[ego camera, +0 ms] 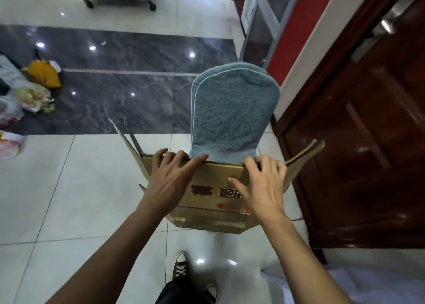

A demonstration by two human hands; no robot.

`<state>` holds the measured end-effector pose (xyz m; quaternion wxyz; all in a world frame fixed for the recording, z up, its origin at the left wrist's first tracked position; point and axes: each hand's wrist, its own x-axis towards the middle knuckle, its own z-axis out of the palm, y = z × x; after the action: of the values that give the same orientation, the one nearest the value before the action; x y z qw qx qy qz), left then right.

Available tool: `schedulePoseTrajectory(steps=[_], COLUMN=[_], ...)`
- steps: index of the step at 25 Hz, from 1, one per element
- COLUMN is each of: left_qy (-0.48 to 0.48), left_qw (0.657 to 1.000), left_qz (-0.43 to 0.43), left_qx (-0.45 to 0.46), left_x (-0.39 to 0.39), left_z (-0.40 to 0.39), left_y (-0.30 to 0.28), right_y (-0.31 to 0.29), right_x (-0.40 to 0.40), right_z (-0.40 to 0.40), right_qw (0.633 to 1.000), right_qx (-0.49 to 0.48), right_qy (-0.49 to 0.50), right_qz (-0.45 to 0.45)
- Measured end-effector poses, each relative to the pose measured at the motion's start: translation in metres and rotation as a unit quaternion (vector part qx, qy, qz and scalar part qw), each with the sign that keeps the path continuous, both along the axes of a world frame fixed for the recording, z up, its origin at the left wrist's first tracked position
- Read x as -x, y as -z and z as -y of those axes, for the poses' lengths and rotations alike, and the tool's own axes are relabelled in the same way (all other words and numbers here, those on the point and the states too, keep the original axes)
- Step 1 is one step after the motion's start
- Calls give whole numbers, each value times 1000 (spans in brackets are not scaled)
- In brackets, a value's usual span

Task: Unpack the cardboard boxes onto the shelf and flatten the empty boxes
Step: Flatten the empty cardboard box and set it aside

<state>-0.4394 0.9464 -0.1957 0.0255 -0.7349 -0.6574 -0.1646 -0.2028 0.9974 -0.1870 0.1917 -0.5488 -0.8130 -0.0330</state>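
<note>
we have the cardboard box (207, 188) held up in front of us above the white floor tiles (69, 188), close to the dark wooden door (356, 131) on our right. our left hand (170, 177) has its fingers hooked over the near top edge of the box, thumb lying along that edge. our right hand (259, 184) grips the same edge nearer the right corner, fingers curled over the rim and thumb pressed flat on the outer face. the side flaps (303, 156) stand splayed open on both sides.

a blue fluffy mat (232, 110) sticks up out of the box, folded in 2 layers with a pale stitched border. we judge it soft, limp and light; it will flop once free, so we would take it low, near where it meets the rim, or by both long edges. the box looks thin and light, stiff enough along its folds, and its creases are where we would press to flatten it.

on the near face there are 2 dark printed blocks and a reddish sticker (226, 206), but the characters are too blurred to read. a black sneaker (180, 268) shows below, and bags (34, 92) lie on the floor to the left.
</note>
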Motion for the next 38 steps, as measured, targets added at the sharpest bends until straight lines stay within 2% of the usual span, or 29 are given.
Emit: schedulePoseTrajectory(steps=[4,9,14,21,28,38], left_qy=[14,15,72,166,291,465], left_qw=[998,996,984,968,939,877], left_qz=[-21,-43,-48,-28,-3,50], left_qx=[-57,-82,-155,-184,-181,-114], left_x=[-27,-43,-41,-20,-17,-82], left_z=[13,22,15,0,5,72], left_y=[-37,-80,-123,-157,-167,-147], right_y=[-31,-64,-104,-135,-141,-129], right_x=[-27,-41,-41,-17,-3,-20], right_z=[23,45,62,90,155,299], right_qw=[998,993,980,961,930,867], right_qx=[-28,-75,-126,-172,-181,-159], right_qy=[21,48,111,196,309,469], right_qz=[-49,-80,-107,-96,-85,-61])
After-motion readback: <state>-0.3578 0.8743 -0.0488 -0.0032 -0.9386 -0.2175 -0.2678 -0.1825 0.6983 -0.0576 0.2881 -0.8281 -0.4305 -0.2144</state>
